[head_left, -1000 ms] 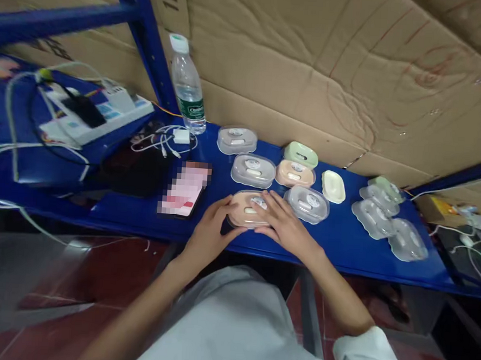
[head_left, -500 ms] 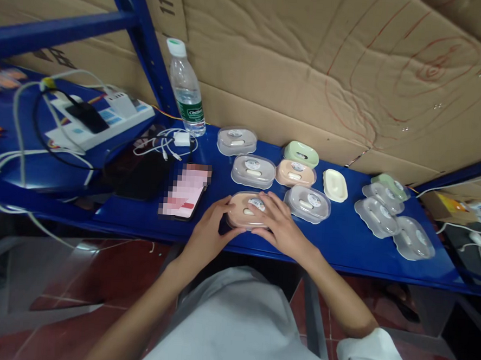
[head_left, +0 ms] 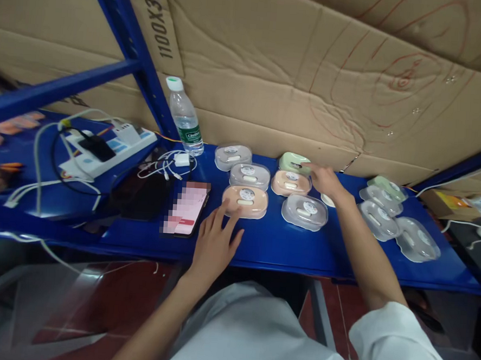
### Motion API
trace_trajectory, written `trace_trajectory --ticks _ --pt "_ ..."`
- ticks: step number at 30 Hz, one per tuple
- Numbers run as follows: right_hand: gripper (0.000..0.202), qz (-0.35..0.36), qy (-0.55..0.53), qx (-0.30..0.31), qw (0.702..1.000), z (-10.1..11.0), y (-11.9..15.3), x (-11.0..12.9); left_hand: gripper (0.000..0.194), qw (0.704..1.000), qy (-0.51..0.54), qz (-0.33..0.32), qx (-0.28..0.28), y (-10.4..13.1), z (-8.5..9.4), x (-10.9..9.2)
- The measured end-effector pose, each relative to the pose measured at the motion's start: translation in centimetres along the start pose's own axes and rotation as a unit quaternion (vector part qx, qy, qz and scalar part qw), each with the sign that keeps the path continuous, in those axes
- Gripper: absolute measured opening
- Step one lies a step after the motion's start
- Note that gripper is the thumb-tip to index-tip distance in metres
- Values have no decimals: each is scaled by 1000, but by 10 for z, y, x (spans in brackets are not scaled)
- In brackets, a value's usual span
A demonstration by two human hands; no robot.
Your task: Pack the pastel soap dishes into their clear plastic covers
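Note:
Fingers spread, my left hand [head_left: 218, 241] rests at the front of a peach soap box [head_left: 255, 207] with a clear lid and a round label; its fingertips touch the near edge. My right hand [head_left: 325, 182] reaches to the back row, index finger stretched onto the right side of a green soap box [head_left: 290, 162]. Just in front of that is another peach soap box [head_left: 283, 185]. A cream dish [head_left: 329, 200] lies mostly hidden under my right hand and wrist. Grey clear-lidded soap boxes [head_left: 249, 175] stand about them, one of them [head_left: 303, 219] nearer me.
Several more lidded boxes [head_left: 418, 242] cluster at the right end of the blue shelf [head_left: 256, 246]. On the left are a phone [head_left: 190, 207], a water bottle [head_left: 186, 122], a white charger with cable [head_left: 180, 159] and a power strip [head_left: 103, 155]. Cardboard [head_left: 250, 83] lines the back.
Both hands were around the front peach box. It now sits slightly farther back, behind the left fingertips, while my right hand has left it and moved right and back to the green box.

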State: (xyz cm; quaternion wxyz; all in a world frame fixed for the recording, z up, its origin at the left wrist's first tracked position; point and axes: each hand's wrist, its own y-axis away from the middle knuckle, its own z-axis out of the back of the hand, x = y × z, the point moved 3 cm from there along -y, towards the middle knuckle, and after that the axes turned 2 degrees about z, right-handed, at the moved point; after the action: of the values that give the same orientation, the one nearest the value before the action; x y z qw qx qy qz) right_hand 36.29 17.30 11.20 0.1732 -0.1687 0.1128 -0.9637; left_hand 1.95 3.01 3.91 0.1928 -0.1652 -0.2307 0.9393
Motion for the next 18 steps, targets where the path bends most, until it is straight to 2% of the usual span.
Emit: trace_trajectory --ticks 2,4,7,10,12,14,16,18 --pt "23 -23 8 14 1000 2 -5 -27 52 1000 -7 5 8 -6 -4 0" --pt "21 -31 13 24 999 0 -4 -41 53 1000 -8 6 20 -11 -8 -1" --pt "27 -44 23 -1 999 1 3 -46 56 1000 -4 2 27 -16 -13 -2" --pt "37 -59 29 -61 996 16 17 -38 60 1000 14 -8 3 -15 -11 -4" --pt "42 -49 25 -101 993 27 35 -20 66 998 53 -11 -29 -12 -3 -6" --pt "40 -13 11 -119 993 32 60 11 75 991 110 -25 -65 -10 9 -10" --pt "33 48 -12 -102 994 27 90 53 80 983 153 -53 -89 -8 22 -14" --pt "29 131 -50 -65 988 14 119 95 72 980 157 -87 -89 -8 30 -19"
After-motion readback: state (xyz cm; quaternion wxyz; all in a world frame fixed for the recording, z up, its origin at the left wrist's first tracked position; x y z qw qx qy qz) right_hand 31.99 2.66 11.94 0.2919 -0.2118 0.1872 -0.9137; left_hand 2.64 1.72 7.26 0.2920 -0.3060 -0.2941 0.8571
